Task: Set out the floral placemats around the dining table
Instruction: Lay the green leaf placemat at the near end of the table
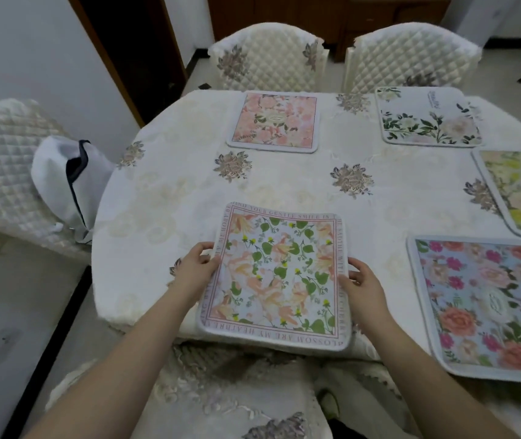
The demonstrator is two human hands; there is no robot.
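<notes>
Five floral placemats lie on the counter. The left hand and right hand have fingers clamped on the nearest placemat, lower centre of the frame; four others sit upper centre and right.

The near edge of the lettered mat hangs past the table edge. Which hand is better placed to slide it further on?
Neither alone: left hand and right hand grip opposite edges of the lettered mat, so both push.

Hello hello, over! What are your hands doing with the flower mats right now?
Left hand and right hand gripping side edges of lettered placemat, near table edge. Four other placemats already down. Nothing in the way on tablecloth.
</notes>
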